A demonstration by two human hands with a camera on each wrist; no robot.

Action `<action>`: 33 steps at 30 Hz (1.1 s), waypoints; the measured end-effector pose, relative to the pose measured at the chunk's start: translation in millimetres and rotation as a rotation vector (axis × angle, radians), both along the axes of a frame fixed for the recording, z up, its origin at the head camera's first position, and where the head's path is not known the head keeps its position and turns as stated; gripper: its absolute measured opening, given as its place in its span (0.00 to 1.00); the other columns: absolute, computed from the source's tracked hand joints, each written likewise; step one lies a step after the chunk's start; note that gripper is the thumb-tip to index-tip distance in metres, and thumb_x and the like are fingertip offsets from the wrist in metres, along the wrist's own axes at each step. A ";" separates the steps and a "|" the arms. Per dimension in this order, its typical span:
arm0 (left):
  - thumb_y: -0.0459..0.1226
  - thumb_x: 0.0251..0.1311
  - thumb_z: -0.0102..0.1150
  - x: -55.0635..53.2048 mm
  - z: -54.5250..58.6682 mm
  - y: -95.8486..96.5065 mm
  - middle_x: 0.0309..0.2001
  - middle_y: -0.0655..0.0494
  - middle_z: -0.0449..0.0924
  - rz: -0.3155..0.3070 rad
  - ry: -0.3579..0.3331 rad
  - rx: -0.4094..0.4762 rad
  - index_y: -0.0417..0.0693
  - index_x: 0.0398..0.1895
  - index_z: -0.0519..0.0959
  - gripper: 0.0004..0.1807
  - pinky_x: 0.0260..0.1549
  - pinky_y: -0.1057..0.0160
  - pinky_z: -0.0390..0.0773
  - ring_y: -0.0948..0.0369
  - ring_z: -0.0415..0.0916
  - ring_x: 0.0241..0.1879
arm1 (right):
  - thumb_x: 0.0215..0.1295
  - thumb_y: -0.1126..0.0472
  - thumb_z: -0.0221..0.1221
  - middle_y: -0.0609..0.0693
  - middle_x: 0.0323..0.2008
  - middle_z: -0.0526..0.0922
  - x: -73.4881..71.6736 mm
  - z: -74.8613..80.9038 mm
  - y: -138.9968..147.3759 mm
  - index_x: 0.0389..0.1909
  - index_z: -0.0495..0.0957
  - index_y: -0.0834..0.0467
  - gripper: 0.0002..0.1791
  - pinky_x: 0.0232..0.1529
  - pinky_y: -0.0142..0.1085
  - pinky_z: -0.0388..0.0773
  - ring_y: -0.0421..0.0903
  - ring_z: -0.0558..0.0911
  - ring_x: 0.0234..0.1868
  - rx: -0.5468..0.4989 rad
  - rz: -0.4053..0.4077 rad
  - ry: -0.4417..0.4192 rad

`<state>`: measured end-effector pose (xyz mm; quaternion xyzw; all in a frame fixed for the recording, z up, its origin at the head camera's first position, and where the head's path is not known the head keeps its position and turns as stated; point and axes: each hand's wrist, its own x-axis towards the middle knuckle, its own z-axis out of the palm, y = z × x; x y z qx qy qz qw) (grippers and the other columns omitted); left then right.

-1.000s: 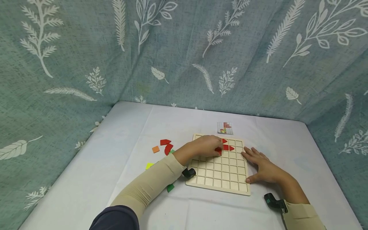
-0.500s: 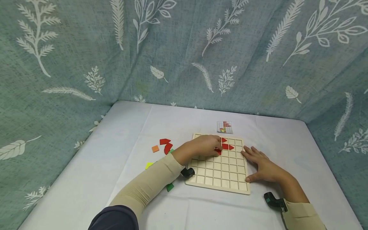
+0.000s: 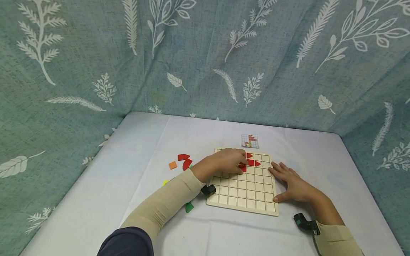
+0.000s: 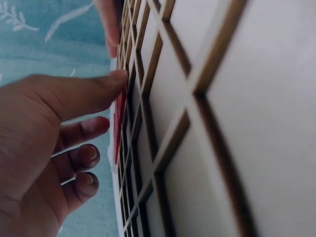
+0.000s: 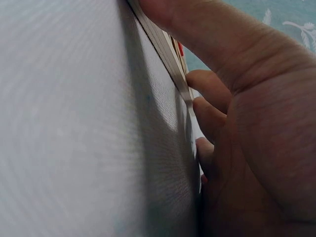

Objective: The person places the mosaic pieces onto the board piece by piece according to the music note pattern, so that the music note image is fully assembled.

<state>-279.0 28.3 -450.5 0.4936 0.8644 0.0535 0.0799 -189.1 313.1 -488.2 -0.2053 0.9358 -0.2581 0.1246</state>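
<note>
Board (image 3: 242, 194): pale wood, gridded | left hand (image 3: 228, 161) pinching flat red piece (image 3: 243, 169) | right hand (image 3: 293, 183) spread against it

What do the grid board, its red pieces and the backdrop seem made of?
Grid board: probably wood, matt, pale tan with brownish ridge sides. Red pieces: painted wood or plastic, evenly coloured; unclear which. Backdrop: likely matt fabric, showing folds and weave.

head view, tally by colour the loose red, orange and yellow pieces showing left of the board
Red: 2, a pointed piece and a rounded piece
Orange piece: 1
Yellow piece: 1, partly hidden behind the left sleeve
Total: 4
</note>
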 end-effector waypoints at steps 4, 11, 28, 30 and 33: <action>0.50 0.59 0.66 -2.2 0.0 0.8 0.46 0.61 0.73 -0.013 0.014 0.002 0.57 0.50 0.83 0.17 0.38 0.67 0.71 0.67 0.70 0.38 | 0.32 0.32 0.73 0.54 0.76 0.47 -0.4 -0.4 0.2 0.74 0.58 0.54 0.66 0.66 0.62 0.37 0.60 0.39 0.75 0.005 0.004 0.000; 0.51 0.60 0.64 -7.1 -4.6 -0.6 0.44 0.61 0.71 -0.010 0.029 -0.002 0.58 0.53 0.84 0.19 0.35 0.67 0.70 0.67 0.68 0.37 | 0.32 0.33 0.74 0.54 0.76 0.47 -0.9 2.1 -0.8 0.74 0.58 0.55 0.66 0.66 0.62 0.37 0.61 0.39 0.75 0.004 0.001 -0.007; 0.47 0.69 0.55 -10.3 -2.9 3.4 0.44 0.62 0.74 0.055 0.012 0.033 0.58 0.49 0.84 0.13 0.41 0.66 0.73 0.67 0.71 0.41 | 0.32 0.33 0.74 0.54 0.76 0.47 0.5 0.2 -0.3 0.74 0.58 0.55 0.66 0.66 0.62 0.36 0.61 0.39 0.75 -0.002 -0.003 -0.007; 0.46 0.69 0.55 -11.2 -3.4 4.5 0.43 0.62 0.75 0.058 0.017 0.038 0.58 0.49 0.84 0.12 0.41 0.66 0.73 0.67 0.71 0.40 | 0.33 0.33 0.74 0.53 0.76 0.47 0.6 0.3 -0.2 0.74 0.58 0.55 0.66 0.66 0.63 0.37 0.61 0.39 0.75 0.004 -0.001 -0.003; 0.46 0.69 0.55 -12.7 -3.9 5.2 0.43 0.62 0.75 0.063 0.022 0.045 0.59 0.48 0.85 0.12 0.40 0.67 0.73 0.68 0.72 0.39 | 0.33 0.32 0.74 0.53 0.76 0.47 0.7 1.6 0.3 0.74 0.58 0.55 0.66 0.65 0.64 0.38 0.61 0.40 0.75 0.008 -0.004 0.000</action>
